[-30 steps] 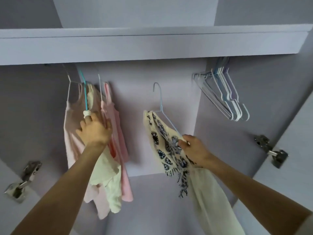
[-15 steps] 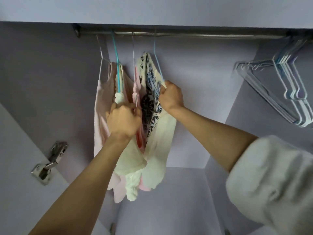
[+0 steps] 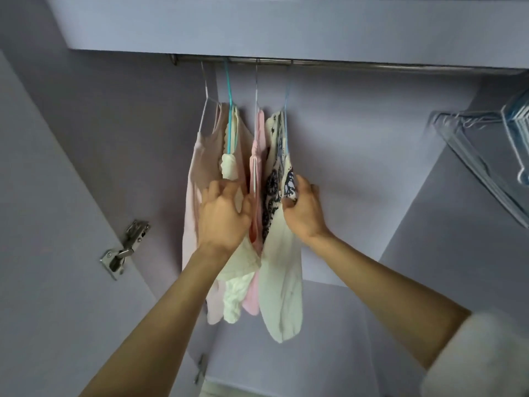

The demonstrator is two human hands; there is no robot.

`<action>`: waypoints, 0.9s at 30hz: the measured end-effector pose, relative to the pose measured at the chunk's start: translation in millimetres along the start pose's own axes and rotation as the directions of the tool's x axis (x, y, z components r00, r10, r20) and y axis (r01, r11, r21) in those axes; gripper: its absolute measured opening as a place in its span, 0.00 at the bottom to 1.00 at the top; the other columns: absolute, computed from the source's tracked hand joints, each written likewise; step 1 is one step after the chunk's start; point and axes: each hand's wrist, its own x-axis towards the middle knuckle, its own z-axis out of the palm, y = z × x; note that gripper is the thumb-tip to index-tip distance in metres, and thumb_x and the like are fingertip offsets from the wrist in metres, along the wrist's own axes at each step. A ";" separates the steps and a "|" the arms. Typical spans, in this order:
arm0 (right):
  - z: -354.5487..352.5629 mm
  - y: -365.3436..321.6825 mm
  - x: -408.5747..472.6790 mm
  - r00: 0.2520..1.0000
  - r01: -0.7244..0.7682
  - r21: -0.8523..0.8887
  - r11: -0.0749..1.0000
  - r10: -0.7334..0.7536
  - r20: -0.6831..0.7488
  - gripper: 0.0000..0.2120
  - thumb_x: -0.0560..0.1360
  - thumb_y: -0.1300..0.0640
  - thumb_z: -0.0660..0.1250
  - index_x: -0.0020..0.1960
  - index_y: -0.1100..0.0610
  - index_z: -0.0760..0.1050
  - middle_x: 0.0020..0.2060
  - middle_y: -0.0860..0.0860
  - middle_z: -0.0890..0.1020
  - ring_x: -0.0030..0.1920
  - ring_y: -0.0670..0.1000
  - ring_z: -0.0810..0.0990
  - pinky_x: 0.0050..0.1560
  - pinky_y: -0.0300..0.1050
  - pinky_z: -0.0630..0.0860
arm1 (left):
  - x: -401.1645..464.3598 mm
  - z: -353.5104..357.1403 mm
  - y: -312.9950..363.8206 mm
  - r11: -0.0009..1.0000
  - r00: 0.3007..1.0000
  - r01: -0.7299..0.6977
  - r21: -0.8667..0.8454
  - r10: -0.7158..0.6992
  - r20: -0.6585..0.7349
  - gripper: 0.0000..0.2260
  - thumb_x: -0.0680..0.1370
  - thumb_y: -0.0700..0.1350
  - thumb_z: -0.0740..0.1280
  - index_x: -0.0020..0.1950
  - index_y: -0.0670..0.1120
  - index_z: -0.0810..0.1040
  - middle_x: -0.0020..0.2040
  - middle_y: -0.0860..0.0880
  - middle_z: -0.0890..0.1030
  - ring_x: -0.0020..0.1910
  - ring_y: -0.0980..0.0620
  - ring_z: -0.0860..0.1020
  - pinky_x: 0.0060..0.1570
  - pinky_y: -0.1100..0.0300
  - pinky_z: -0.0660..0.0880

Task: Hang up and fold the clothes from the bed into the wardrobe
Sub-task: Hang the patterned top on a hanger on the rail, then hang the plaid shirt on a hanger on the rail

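Observation:
Several garments hang close together from the metal rail inside the lilac wardrobe. From left to right: a pale pink top, a cream frilled top on a teal hanger, a pink garment, and a cream garment with a black-and-blue print on a light blue hanger. My left hand presses against the cream frilled top with fingers spread. My right hand pinches the printed garment's right edge just below its hanger.
A bunch of empty white and blue hangers hangs at the right end of the rail. A shelf board runs above the rail. A metal door hinge sits on the left wall. A white sleeve shows at lower right.
The printed garment's hanger went from mid-air onto the rail next to the pink garment. My right hand slid down from the hanger to the fabric. The view tilted slightly.

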 end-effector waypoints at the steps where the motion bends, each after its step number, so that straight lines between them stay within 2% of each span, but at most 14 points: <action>1: -5.1 5.8 -17.0 0.999 0.041 -0.016 0.999 -0.041 -0.010 0.25 0.74 0.67 0.61 0.70 0.62 0.63 0.62 0.62 0.68 0.63 0.60 0.69 0.65 0.45 0.63 | -13.4 -3.6 0.6 0.999 0.999 0.026 -0.041 -0.027 -0.028 0.17 0.77 0.43 0.64 0.65 0.45 0.74 0.63 0.45 0.72 0.62 0.45 0.71 0.63 0.57 0.67; 3: -13.4 16.4 -48.4 0.993 0.118 -0.010 0.993 -0.119 -0.016 0.26 0.73 0.68 0.62 0.71 0.63 0.62 0.63 0.60 0.68 0.66 0.59 0.66 0.67 0.44 0.60 | -42.6 -8.9 1.0 0.994 0.994 0.083 -0.070 -0.087 -0.064 0.18 0.76 0.43 0.65 0.66 0.46 0.73 0.63 0.46 0.72 0.62 0.47 0.70 0.62 0.61 0.65; 5: -19.0 22.0 -76.8 0.990 0.135 0.045 0.990 -0.137 0.039 0.23 0.74 0.68 0.62 0.69 0.63 0.64 0.63 0.59 0.69 0.66 0.57 0.67 0.68 0.45 0.61 | -73.6 -15.7 0.7 0.986 0.985 0.159 -0.053 -0.162 -0.055 0.19 0.76 0.43 0.65 0.67 0.47 0.72 0.64 0.47 0.72 0.63 0.47 0.70 0.62 0.58 0.65; 7: -22.7 25.8 -104.0 0.972 0.144 0.080 0.986 -0.156 0.175 0.19 0.76 0.66 0.61 0.66 0.62 0.68 0.62 0.56 0.72 0.64 0.55 0.70 0.65 0.44 0.65 | -106.5 -25.8 0.4 0.972 0.971 0.235 -0.006 -0.235 -0.045 0.19 0.77 0.43 0.65 0.67 0.46 0.71 0.64 0.46 0.72 0.63 0.45 0.70 0.63 0.53 0.67; 11: -15.6 26.9 -157.2 0.830 0.172 0.129 0.976 -0.215 0.514 0.11 0.77 0.64 0.59 0.57 0.58 0.75 0.54 0.52 0.80 0.57 0.51 0.76 0.56 0.39 0.69 | -184.3 -52.2 -3.6 0.924 0.925 0.373 0.086 -0.364 -0.105 0.17 0.76 0.41 0.65 0.65 0.43 0.74 0.63 0.43 0.74 0.62 0.42 0.71 0.62 0.50 0.68; 12: -9.0 25.6 -168.1 0.789 0.179 0.140 0.974 -0.227 0.571 0.10 0.78 0.63 0.58 0.56 0.57 0.75 0.52 0.52 0.81 0.55 0.52 0.77 0.54 0.40 0.71 | -202.9 -60.0 -6.3 0.907 0.908 0.412 0.088 -0.401 -0.118 0.16 0.76 0.41 0.65 0.64 0.43 0.74 0.63 0.43 0.74 0.62 0.43 0.72 0.62 0.50 0.68; 14: 10.0 18.9 -203.7 0.661 0.231 0.135 0.963 -0.257 0.705 0.11 0.78 0.62 0.57 0.55 0.57 0.76 0.50 0.54 0.82 0.53 0.55 0.78 0.54 0.45 0.73 | -258.3 -82.4 -10.7 0.845 0.839 0.529 0.085 -0.505 -0.203 0.15 0.76 0.41 0.66 0.63 0.43 0.76 0.62 0.44 0.75 0.61 0.44 0.74 0.61 0.55 0.69; 16: 32.6 7.5 -250.6 0.528 0.286 0.152 0.946 -0.288 0.799 0.11 0.77 0.62 0.58 0.56 0.58 0.77 0.50 0.55 0.83 0.53 0.56 0.79 0.55 0.46 0.73 | -323.8 -112.9 -13.8 0.756 0.731 0.652 0.056 -0.607 -0.312 0.14 0.76 0.40 0.66 0.61 0.42 0.77 0.60 0.44 0.77 0.58 0.45 0.76 0.56 0.60 0.69; 18: 49.7 -2.5 -298.3 0.392 0.325 0.193 0.926 -0.317 0.864 0.11 0.77 0.62 0.59 0.55 0.59 0.77 0.50 0.57 0.83 0.53 0.57 0.80 0.54 0.46 0.73 | -389.9 -142.8 -16.1 0.642 0.593 0.767 0.003 -0.707 -0.385 0.13 0.77 0.40 0.65 0.60 0.42 0.77 0.58 0.44 0.78 0.56 0.46 0.77 0.52 0.63 0.69; 20: 63.7 -14.0 -355.0 0.173 0.370 0.264 0.891 -0.345 0.922 0.11 0.78 0.61 0.58 0.55 0.59 0.77 0.48 0.57 0.83 0.51 0.56 0.80 0.52 0.45 0.73 | -465.4 -177.3 -12.9 0.503 0.419 0.862 -0.061 -0.775 -0.473 0.12 0.77 0.40 0.65 0.60 0.42 0.78 0.57 0.44 0.79 0.54 0.47 0.78 0.49 0.63 0.69; 21: 68.9 -19.6 -382.5 0.061 0.386 0.297 0.873 -0.346 0.936 0.11 0.78 0.61 0.58 0.54 0.59 0.77 0.47 0.55 0.82 0.50 0.55 0.79 0.51 0.44 0.73 | -501.5 -194.0 -8.5 0.438 0.338 0.895 -0.086 -0.789 -0.513 0.11 0.77 0.40 0.64 0.59 0.42 0.78 0.57 0.44 0.80 0.54 0.47 0.78 0.49 0.63 0.69; 24: 80.6 -34.0 -454.0 -0.198 0.415 0.383 0.825 -0.329 0.923 0.10 0.79 0.59 0.56 0.49 0.52 0.76 0.39 0.46 0.79 0.46 0.51 0.79 0.46 0.40 0.74 | -590.0 -232.3 8.3 0.298 0.124 0.937 -0.184 -0.773 -0.622 0.10 0.77 0.38 0.64 0.57 0.41 0.79 0.55 0.43 0.81 0.54 0.46 0.79 0.51 0.61 0.71; 26: 88.5 -49.0 -509.9 -0.332 0.442 0.417 0.794 -0.287 0.899 0.09 0.79 0.58 0.55 0.48 0.50 0.74 0.37 0.42 0.77 0.43 0.48 0.78 0.42 0.37 0.73 | -646.2 -256.9 24.0 0.229 -0.011 0.939 -0.258 -0.726 -0.687 0.10 0.77 0.38 0.64 0.56 0.41 0.80 0.53 0.43 0.81 0.53 0.46 0.79 0.50 0.61 0.71; 27: 92.0 -55.0 -531.5 -0.375 0.457 0.433 0.777 -0.273 0.886 0.09 0.79 0.57 0.55 0.48 0.50 0.74 0.37 0.41 0.77 0.41 0.46 0.78 0.43 0.37 0.72 | -667.1 -265.7 29.8 0.203 -0.058 0.937 -0.285 -0.712 -0.700 0.10 0.77 0.38 0.63 0.55 0.42 0.80 0.53 0.44 0.81 0.52 0.47 0.79 0.49 0.61 0.71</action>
